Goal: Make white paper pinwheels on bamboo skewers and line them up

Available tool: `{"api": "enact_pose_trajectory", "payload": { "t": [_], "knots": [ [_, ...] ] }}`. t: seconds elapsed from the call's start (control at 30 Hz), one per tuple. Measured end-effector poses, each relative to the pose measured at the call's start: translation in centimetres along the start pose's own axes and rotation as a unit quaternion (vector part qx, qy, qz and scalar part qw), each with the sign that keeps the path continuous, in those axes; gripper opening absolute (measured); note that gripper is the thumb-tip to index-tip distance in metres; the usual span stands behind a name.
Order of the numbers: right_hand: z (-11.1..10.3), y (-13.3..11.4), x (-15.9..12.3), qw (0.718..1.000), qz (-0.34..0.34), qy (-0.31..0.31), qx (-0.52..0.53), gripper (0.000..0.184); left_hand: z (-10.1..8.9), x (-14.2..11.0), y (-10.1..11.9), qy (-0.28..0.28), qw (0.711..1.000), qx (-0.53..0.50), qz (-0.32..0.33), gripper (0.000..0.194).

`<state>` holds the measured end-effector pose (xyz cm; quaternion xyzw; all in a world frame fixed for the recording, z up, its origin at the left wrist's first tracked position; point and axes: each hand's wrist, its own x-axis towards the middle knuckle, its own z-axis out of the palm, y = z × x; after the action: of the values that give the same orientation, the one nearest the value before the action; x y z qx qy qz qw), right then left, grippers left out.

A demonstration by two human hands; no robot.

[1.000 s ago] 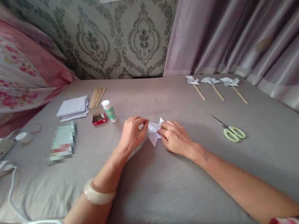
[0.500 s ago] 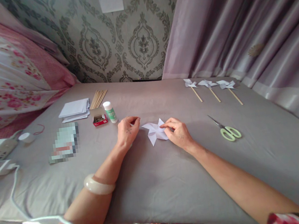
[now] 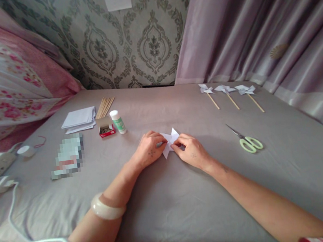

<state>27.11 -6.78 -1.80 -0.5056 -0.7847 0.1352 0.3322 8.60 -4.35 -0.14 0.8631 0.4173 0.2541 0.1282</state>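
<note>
Person's left hand (image 3: 152,149), farthest left of the scissors (image 3: 240,136): fingers bunched narrow at the paper's left side. White folded paper pinwheel (image 3: 170,138) lies left of the scissors, between both sets of fingertips, neither hand clearly nearer; star-shaped, no long axis. Right hand (image 3: 192,151), nearer the scissors: thumb and forefinger close together. Side points covered; cannot tell whether either hand pinches paper

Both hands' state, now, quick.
Left hand: curled over the white paper pinwheel; whether it grips can't be told.
Right hand: closed, thumb and forefinger pinching its right side.
</note>
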Motion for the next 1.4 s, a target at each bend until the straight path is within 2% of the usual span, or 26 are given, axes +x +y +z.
{"api": "enact_pose_trajectory", "payload": {
  "t": [0.13,0.47,0.9,1.4],
  "knots": [
    [0.1,-0.1,0.0,0.999,0.035,-0.009,-0.007,0.015,0.2,-0.1,0.1,-0.041,0.999,0.033,0.002,0.017],
    [0.2,-0.7,0.2,0.993,0.115,-0.006,-0.016,0.011,-0.1,-0.2,0.6,-0.049,0.997,0.061,0.001,0.016],
    [-0.1,-1.3,0.4,0.99,0.133,-0.02,-0.042,0.013,-0.1,-0.3,0.7,-0.065,0.993,0.095,0.04,0.025],
    [-0.1,-1.5,0.5,0.987,0.148,-0.043,-0.05,0.011,-0.2,-0.3,0.8,-0.084,0.989,0.117,0.043,0.023]
  ]
}}
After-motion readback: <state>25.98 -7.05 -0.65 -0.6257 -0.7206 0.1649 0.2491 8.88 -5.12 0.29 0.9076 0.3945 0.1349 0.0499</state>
